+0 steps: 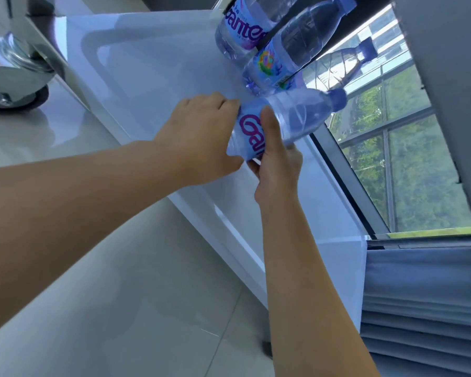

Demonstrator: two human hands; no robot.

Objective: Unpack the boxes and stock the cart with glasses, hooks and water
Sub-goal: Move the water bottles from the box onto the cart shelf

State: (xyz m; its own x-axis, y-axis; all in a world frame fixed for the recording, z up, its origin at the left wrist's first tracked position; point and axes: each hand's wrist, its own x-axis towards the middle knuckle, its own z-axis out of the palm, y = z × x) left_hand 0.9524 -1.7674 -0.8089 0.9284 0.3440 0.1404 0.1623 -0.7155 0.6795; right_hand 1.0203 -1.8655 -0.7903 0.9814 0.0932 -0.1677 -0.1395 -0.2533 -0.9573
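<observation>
The view is strongly tilted. A clear water bottle (297, 118) with a purple-lettered label and a blue cap sits on the cart's white shelf (152, 72). Both hands hold it: my left hand (199, 137) wraps round its base, and my right hand (276, 159) grips the labelled middle with the thumb across the label. Beyond it stand three more water bottles: one with the same purple label (242, 28), one with a colourful label (280, 61), and a clear one (343, 63) against the window.
A cart caster wheel (14, 77) shows at the upper left over the pale tiled floor (120, 295). A window (408, 148) with greenery outside lies to the right, with a grey curtain (424, 308) below it and a grey panel (446, 77) above.
</observation>
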